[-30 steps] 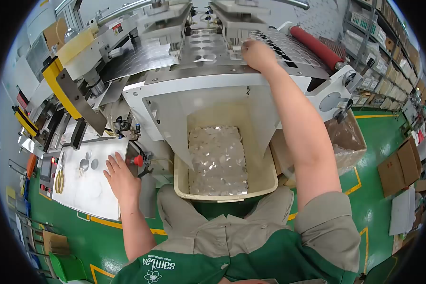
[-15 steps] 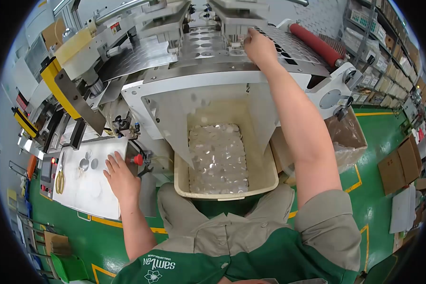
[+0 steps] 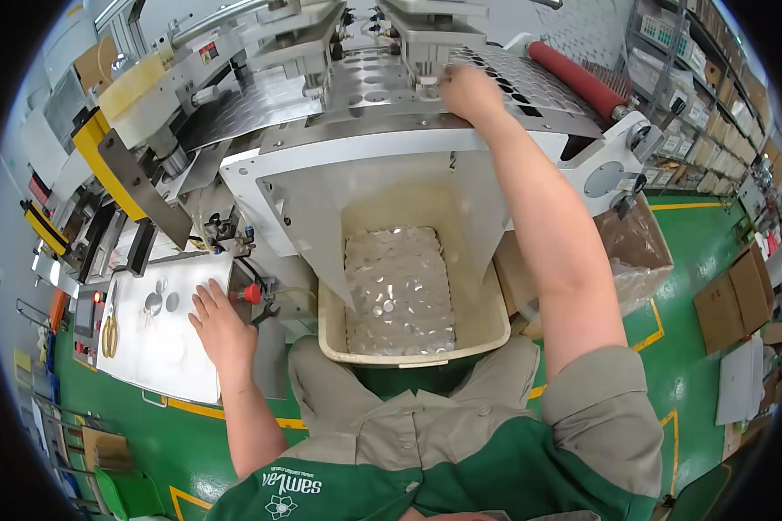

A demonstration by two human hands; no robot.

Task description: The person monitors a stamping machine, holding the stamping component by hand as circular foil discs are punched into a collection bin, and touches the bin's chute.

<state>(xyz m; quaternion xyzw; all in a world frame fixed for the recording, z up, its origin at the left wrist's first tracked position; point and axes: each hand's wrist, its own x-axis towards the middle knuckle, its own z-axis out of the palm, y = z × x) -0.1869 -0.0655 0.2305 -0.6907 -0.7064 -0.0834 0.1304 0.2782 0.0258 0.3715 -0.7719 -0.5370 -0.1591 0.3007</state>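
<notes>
- Sheet (image 3: 553,89), pierced with rows of round holes, lies across the top of our machine (image 3: 356,149), reaching toward the red roller (image 3: 575,80) on our right.
- Our right hand (image 3: 472,93) is over the sheet, just beside the press (image 3: 430,52), its fingers bent; the tips are hidden, so we cannot tell whether they grip anything.
- Our left hand (image 3: 224,328) is relaxed, palm down with the fingers spread, at the right edge of the white board (image 3: 161,347).
- On that board we see scissors (image 3: 109,326) near its left edge and a few grey discs (image 3: 153,302) near our left fingertips.
- Red button (image 3: 252,293): just beside our left hand.
- Below the machine's front, by our knees, stands the bin (image 3: 473,326), with many shiny pieces (image 3: 400,295) covering its bottom.
- Right of the bin, we have a lined box (image 3: 639,269).
</notes>
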